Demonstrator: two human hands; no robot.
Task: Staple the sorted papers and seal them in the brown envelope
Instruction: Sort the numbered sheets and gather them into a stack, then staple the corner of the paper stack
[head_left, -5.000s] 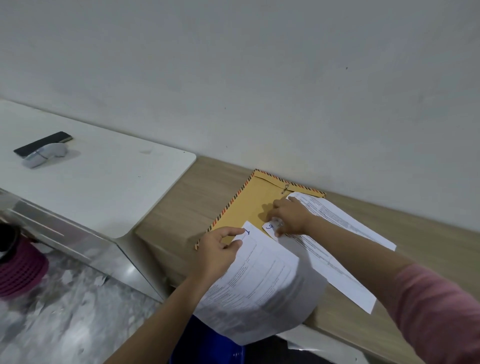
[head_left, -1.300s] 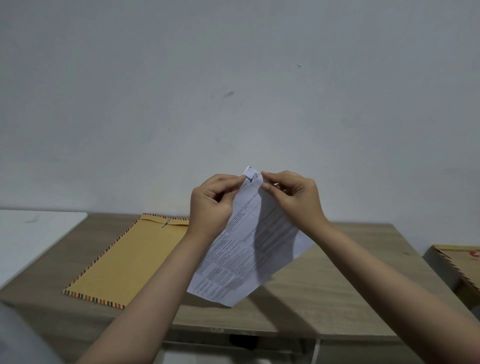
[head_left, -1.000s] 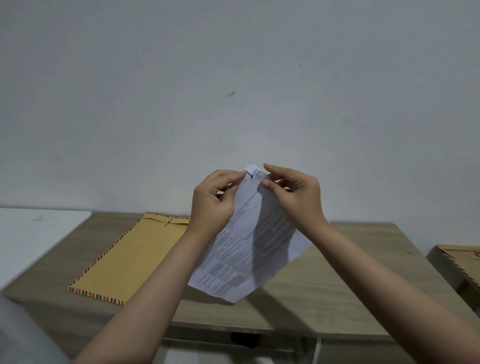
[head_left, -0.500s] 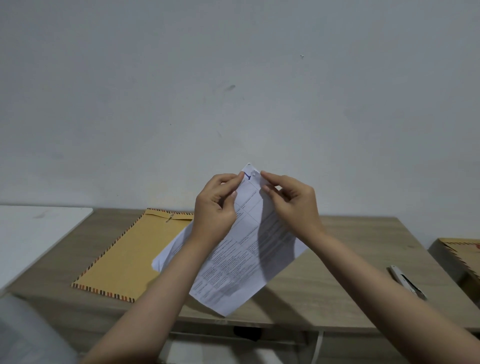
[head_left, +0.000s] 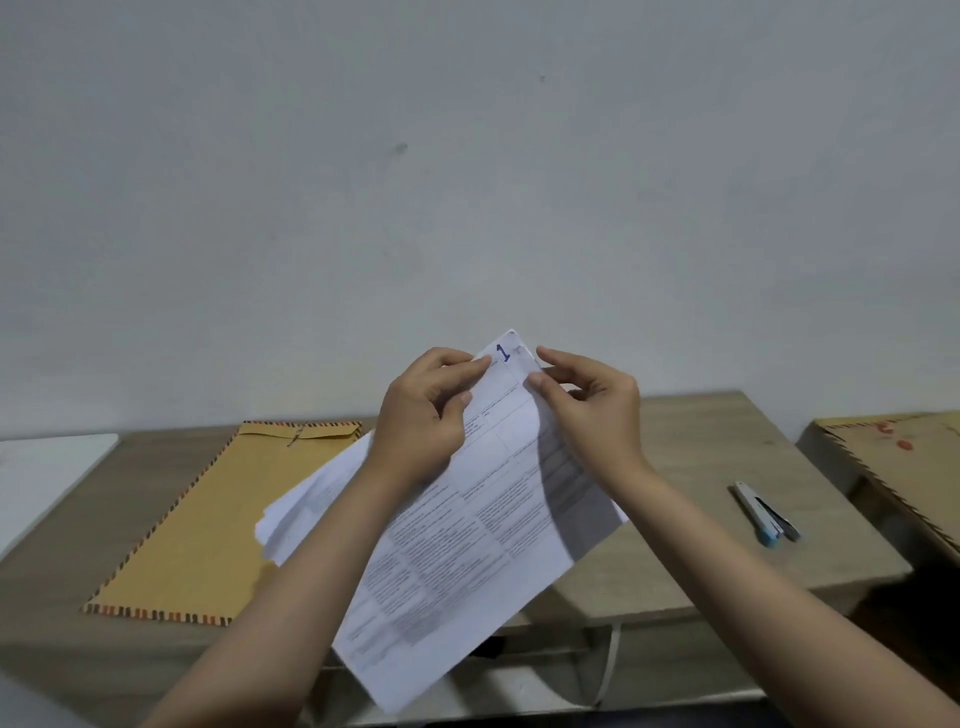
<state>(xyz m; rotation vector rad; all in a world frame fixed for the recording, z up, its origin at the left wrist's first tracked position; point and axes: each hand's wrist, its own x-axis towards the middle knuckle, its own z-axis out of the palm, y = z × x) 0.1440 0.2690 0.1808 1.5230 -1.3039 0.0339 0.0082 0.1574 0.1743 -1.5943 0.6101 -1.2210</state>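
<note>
A blue handwritten "1" is seen at the top corner of the papers (head_left: 467, 530), which are held up above the wooden desk (head_left: 675, 467) with that corner pointing upward. The sheets are thin white paper printed with a ruled table of small grey text, too fine to be read. More white sheets are fanned out to the left behind the front page. The left edge near the top corner is pinched by the left hand (head_left: 421, 415) between thumb and forefinger, and the right edge is pinched by the right hand (head_left: 587, 410) in the same way. The brown envelope (head_left: 223, 519) is laid flat on the left part of the desk, its matte surface edged with a red and dark striped border and its flap folded over at the far end. A slim grey and blue stapler (head_left: 766, 514) is lying on the right part of the desk, well apart from the papers.
</note>
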